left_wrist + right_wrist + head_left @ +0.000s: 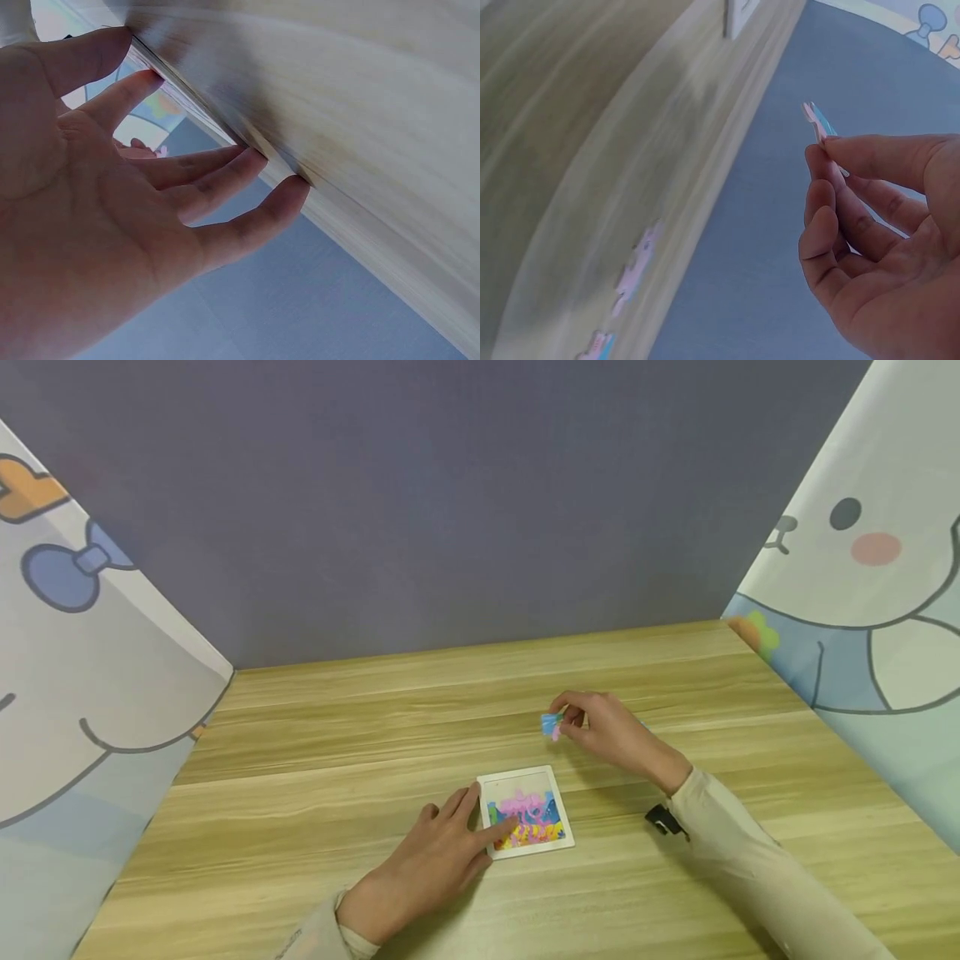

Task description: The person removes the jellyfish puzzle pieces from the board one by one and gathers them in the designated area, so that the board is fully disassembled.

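A square jigsaw puzzle in a white frame (562, 810) lies on the table, its lower part filled with pink, yellow and blue pieces and a pale strip bare along the top. My left hand (431, 856) rests at the frame's left side, fingers spread, the index finger reaching over the picture. In the left wrist view its fingertips (296, 187) touch the tabletop and the frame's edge. Beyond the frame's far right corner, my right hand (607, 731) pinches a blue and pink puzzle piece (550, 724) between thumb and fingers, held above the table.
Loose puzzle pieces, one pink (635, 270) and another pink and blue (598, 346), lie on the wooden table (315, 752) near the right hand. A grey panel (465, 510) closes off the back. Cartoon-printed panels flank both sides. A black object (665, 820) shows by the right cuff.
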Demonstrator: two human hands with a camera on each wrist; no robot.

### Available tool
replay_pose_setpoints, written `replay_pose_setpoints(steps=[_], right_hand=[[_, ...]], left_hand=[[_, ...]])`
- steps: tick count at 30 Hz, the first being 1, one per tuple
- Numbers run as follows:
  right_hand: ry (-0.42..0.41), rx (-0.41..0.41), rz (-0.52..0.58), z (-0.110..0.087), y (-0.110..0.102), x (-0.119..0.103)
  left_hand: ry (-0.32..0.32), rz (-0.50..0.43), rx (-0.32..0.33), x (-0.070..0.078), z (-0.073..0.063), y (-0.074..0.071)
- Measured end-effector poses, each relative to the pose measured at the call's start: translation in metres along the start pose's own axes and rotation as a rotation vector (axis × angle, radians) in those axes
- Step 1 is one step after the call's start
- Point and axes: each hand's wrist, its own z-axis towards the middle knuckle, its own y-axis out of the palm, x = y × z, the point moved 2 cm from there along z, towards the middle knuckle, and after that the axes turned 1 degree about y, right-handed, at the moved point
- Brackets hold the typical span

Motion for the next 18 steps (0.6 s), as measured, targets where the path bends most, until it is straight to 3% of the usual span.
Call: replay_pose_setpoints(steps=[18], right_hand=[[0.023,-0.016,0.014,0.004,0.006,0.037]], left_hand=[[0.024,0.016,0.062,0.001,-0.002,0.000]])
